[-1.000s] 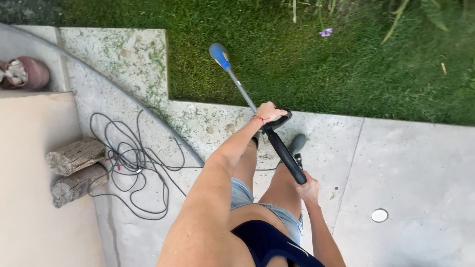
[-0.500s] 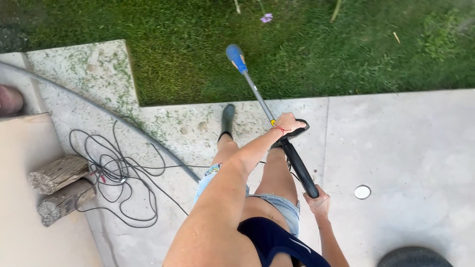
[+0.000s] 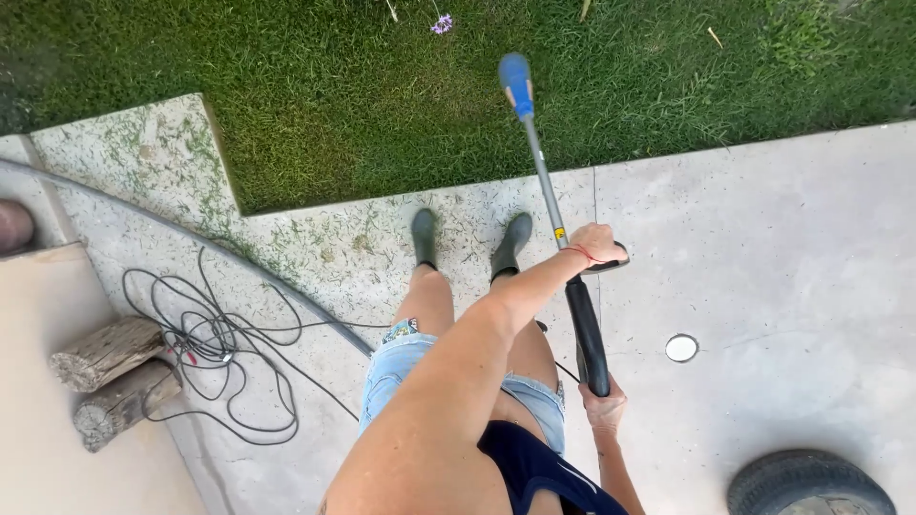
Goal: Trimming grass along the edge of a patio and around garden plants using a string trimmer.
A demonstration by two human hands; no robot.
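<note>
Two-hand grip on the trimmer [image 3: 563,248]: left hand [image 3: 596,244] was wrapped over the black loop handle partway down the shaft, fingers clamped round it, likely there to steer and carry the front weight; a thin red band showed at that wrist. Right hand [image 3: 603,405] sat at the rear end of the black grip, fingers closed on it from below, close to the hip, which probably served as the pivot. That split grip kept the long tool angled forward and down, away from the boots [image 3: 468,243]. The trimmer ran from the person's right side out over the far edge of the paving [image 3: 763,248], its blue head [image 3: 516,84] over the grass [image 3: 334,105] just past that edge. Whether the head touched the turf, couldn't tell. Look of the tool: slim grey metal shaft, small yellow tag just above the loop handle, thick black rear section, blue rounded head. Both boots stood on the paving near its grass edge, with clippings scattered about them. A loose tangle of black cable [image 3: 215,353] lay on the paving toward its left edge, beside two short logs [image 3: 114,377]; a line ran from it toward the person. A round white cap [image 3: 681,348] sat in the slab right of the tool, a tyre [image 3: 811,484] at the near right corner.
</note>
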